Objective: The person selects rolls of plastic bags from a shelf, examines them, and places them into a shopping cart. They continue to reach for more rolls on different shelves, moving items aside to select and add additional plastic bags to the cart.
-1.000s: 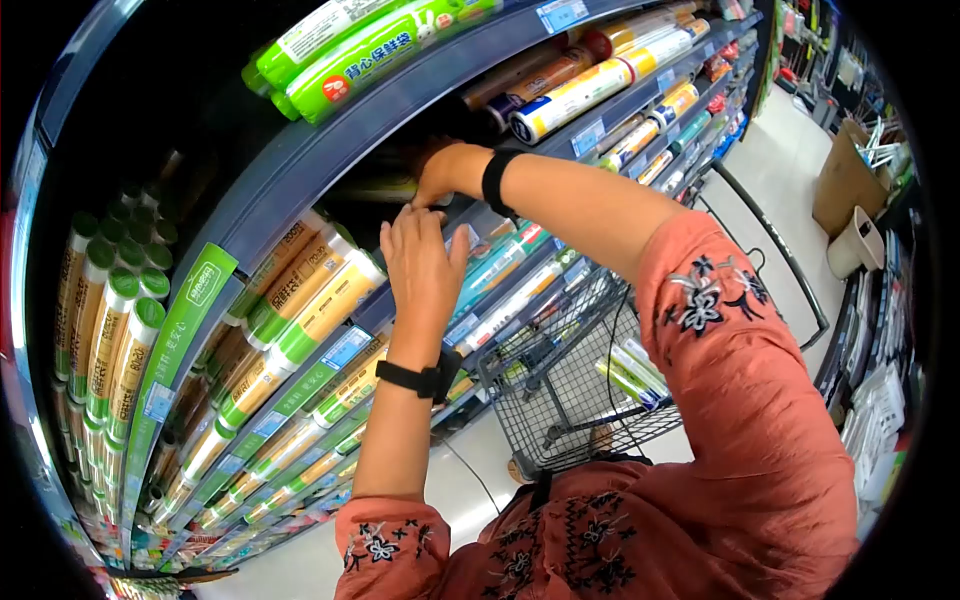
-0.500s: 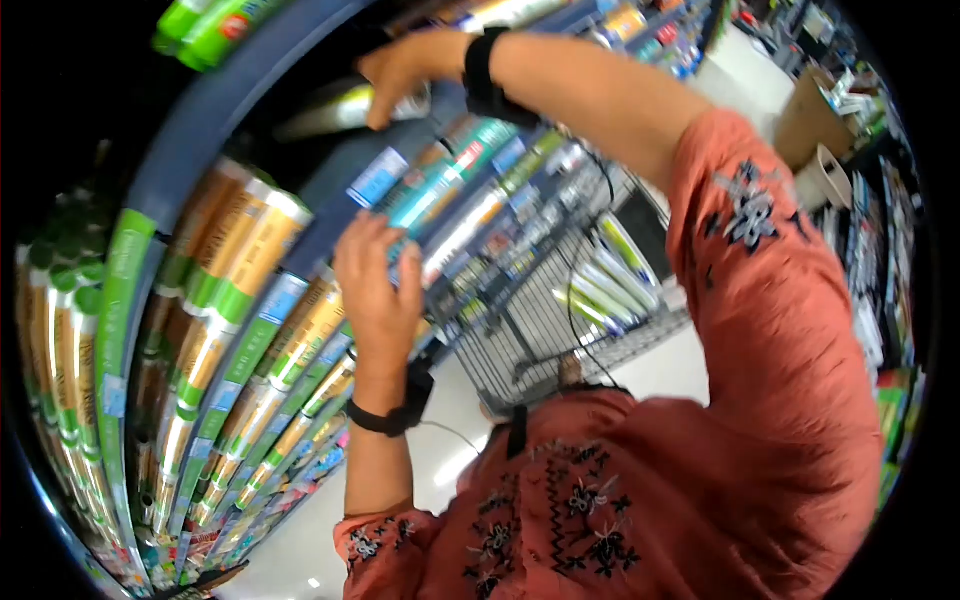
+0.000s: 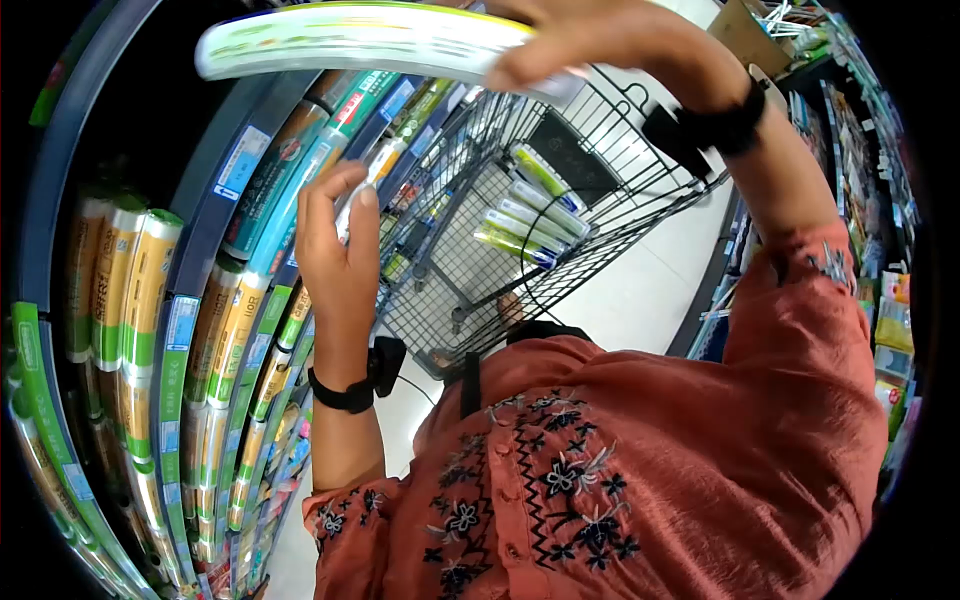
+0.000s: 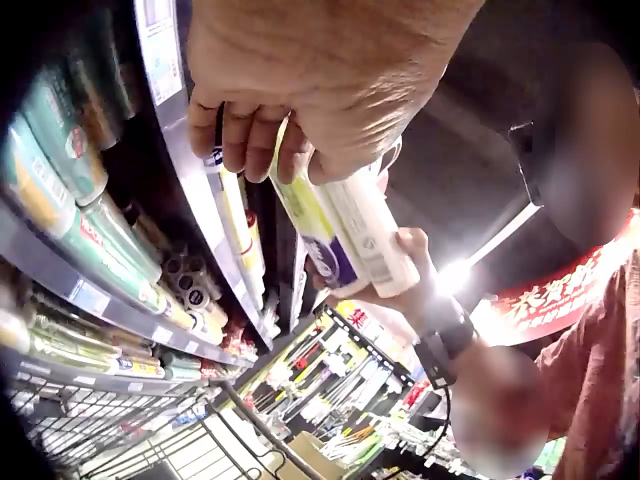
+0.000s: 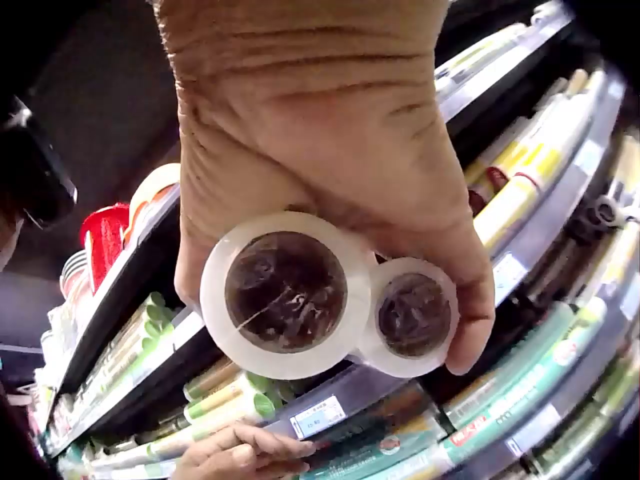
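Note:
My right hand [image 3: 625, 50] grips two white rolls [image 3: 350, 42] side by side, their wrap marked yellow-green, held near one end at the top of the head view. Seen end-on in the right wrist view, one tube [image 5: 214, 300] is wider than the other and both are hollow. The left wrist view shows the rolls [image 4: 365, 235] with a purple patch near the end, the right hand [image 4: 408, 295] around them. Lower down, my left hand [image 3: 338, 240] holds nothing; its fingers are loosely bent, close by teal packaged rolls [image 3: 300, 200] on the shelf.
A wire shopping cart [image 3: 430, 225] stands in front of me with several green-and-white rolls [image 3: 535, 225] inside. Curved shelves on the left carry brown-and-green rolls [image 3: 150, 280]. A shelf edge with price labels [image 3: 242, 160] runs beside the left hand. More shelving lines the right side.
The right hand has come out of the shelf with the white rolls and moved right, toward above the cart. The left hand has dropped away from the upper shelf. The head view has turned rightward.

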`<control>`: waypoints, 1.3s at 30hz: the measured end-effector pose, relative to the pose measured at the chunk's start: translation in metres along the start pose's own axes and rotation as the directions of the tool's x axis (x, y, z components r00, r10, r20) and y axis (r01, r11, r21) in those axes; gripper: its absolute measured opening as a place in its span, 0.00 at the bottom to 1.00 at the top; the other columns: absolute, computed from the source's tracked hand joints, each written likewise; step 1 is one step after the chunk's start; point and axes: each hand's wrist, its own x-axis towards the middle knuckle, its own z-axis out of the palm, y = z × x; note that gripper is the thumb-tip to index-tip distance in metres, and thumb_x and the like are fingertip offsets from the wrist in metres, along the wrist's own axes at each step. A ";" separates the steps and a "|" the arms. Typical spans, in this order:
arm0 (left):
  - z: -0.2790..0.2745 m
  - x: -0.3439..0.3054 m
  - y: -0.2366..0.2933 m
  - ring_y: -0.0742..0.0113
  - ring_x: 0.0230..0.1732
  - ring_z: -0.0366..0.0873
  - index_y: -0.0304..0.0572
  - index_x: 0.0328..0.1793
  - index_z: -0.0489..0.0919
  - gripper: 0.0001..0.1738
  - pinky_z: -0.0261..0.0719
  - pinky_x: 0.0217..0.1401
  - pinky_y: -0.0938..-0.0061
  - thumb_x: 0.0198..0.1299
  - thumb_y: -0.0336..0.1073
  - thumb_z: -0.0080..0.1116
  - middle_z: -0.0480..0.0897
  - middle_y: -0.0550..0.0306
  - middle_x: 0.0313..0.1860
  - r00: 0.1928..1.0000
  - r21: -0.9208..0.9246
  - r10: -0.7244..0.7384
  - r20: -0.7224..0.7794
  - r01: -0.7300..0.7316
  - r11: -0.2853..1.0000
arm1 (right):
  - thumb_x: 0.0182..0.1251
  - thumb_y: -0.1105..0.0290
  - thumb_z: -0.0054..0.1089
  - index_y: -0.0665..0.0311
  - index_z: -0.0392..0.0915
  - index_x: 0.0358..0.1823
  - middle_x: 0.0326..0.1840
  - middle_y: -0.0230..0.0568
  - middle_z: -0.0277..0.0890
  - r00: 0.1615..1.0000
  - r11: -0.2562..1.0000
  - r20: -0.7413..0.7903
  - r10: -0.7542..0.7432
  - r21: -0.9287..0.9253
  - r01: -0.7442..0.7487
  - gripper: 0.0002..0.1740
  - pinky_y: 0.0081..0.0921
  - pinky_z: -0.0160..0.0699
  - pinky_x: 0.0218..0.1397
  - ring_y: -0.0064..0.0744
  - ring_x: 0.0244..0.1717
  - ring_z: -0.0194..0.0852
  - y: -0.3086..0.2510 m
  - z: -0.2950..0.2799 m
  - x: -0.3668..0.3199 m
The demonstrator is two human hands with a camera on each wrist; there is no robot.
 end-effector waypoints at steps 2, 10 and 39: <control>0.003 -0.014 -0.005 0.62 0.59 0.78 0.33 0.56 0.79 0.12 0.73 0.65 0.67 0.74 0.32 0.53 0.81 0.49 0.57 0.999 -0.018 -0.015 0.035 0.015 1.000 | 0.48 0.33 0.63 0.66 0.66 0.74 0.62 0.57 0.77 0.999 0.999 0.007 0.036 -0.023 -0.036 0.57 0.34 0.79 0.58 0.51 0.59 0.78 0.031 0.006 -0.040; 0.022 -0.076 -0.047 0.52 0.55 0.79 0.34 0.52 0.78 0.09 0.74 0.62 0.63 0.71 0.32 0.56 0.81 0.46 0.52 0.957 0.066 -0.247 0.154 0.240 0.969 | 0.49 0.44 0.70 0.78 0.60 0.74 0.66 0.60 0.71 0.781 0.640 0.416 0.467 0.451 -0.622 0.58 0.36 0.76 0.65 0.47 0.66 0.71 0.170 0.100 -0.120; 0.010 -0.104 -0.052 0.48 0.52 0.81 0.38 0.54 0.80 0.12 0.77 0.56 0.63 0.68 0.35 0.61 0.83 0.46 0.49 0.883 0.312 -0.469 0.024 0.439 0.843 | 0.67 0.63 0.57 0.63 0.68 0.66 0.58 0.60 0.77 0.498 0.483 0.072 0.864 -0.399 -0.780 0.27 0.50 0.80 0.62 0.57 0.63 0.78 0.345 0.351 -0.113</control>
